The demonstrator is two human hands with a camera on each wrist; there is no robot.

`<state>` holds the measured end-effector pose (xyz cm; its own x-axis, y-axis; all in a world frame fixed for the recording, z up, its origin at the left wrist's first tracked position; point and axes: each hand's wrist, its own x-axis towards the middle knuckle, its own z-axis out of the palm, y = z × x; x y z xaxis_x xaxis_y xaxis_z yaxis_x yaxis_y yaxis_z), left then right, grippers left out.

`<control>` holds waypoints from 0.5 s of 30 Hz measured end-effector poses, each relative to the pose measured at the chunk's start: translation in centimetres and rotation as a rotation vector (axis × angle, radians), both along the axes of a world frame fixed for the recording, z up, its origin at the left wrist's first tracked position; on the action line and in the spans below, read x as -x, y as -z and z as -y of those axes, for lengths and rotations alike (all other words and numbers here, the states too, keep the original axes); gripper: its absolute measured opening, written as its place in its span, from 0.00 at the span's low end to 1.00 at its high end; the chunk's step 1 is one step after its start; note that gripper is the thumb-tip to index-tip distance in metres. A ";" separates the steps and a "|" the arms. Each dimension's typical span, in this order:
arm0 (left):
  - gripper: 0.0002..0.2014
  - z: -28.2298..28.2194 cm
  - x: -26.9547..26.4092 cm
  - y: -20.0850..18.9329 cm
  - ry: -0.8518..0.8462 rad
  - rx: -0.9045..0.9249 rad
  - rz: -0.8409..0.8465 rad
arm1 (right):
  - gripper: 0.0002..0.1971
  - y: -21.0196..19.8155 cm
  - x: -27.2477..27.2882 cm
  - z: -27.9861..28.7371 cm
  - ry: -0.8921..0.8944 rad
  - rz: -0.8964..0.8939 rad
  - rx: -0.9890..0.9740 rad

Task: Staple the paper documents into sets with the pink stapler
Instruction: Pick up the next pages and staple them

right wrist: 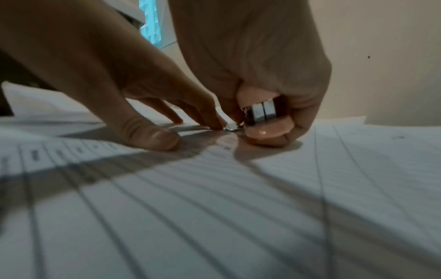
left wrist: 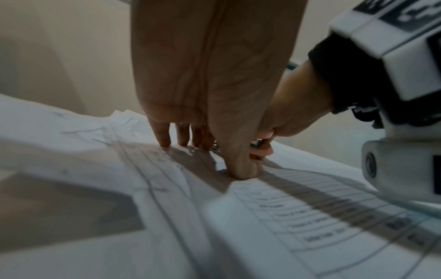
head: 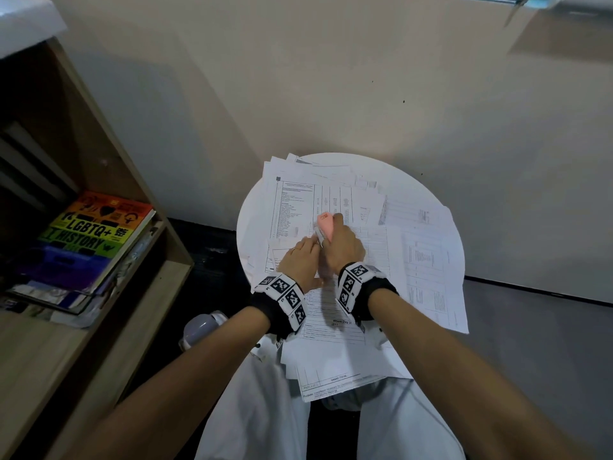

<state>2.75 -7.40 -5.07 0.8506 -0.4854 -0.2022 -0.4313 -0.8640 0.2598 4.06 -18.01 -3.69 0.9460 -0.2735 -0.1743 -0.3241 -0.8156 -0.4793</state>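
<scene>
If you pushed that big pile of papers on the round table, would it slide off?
Probably, yes. The paper documents lie loose and fanned, and several overhang the edge of the round white table, so a push would likely slide them off. Single sheets look thin and floppy. The left hand pressing down likely steadies them.

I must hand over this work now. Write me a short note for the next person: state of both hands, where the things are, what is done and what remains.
Right hand: grips the pink stapler, which is held down on the papers.
Left hand: fingers straight, fingertips pressing the sheets flat right beside the stapler.
Papers: spread loosely over the round white table, some hanging over the near edge.
Done: no finished stapled set can be told apart in the pile.
Left: complete this staple, then sort and staple the remaining loose sheets.
</scene>
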 end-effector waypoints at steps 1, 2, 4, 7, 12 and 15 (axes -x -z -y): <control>0.43 0.0 0.0 -0.1 0.002 0.001 0.004 | 0.24 0.0 -0.2 0.1 -0.002 0.009 -0.002; 0.42 0.0 0.0 -0.1 0.005 0.005 0.007 | 0.23 0.0 -0.3 0.1 0.017 0.001 -0.036; 0.42 0.0 0.0 -0.1 0.004 0.014 0.010 | 0.25 -0.4 -0.8 0.1 0.089 -0.016 -0.156; 0.44 0.0 -0.2 -0.2 -0.007 0.008 -0.005 | 0.22 -0.9 -1.1 0.0 0.097 0.003 -0.231; 0.45 0.0 -0.3 -0.4 0.000 -0.077 -0.039 | 0.21 -0.7 1.7 4.0 0.139 0.020 -0.223; 0.41 1.2 -0.2 -0.8 -0.049 -0.081 -0.042 | 0.23 -0.2 4.4 8.6 0.247 -0.015 -0.259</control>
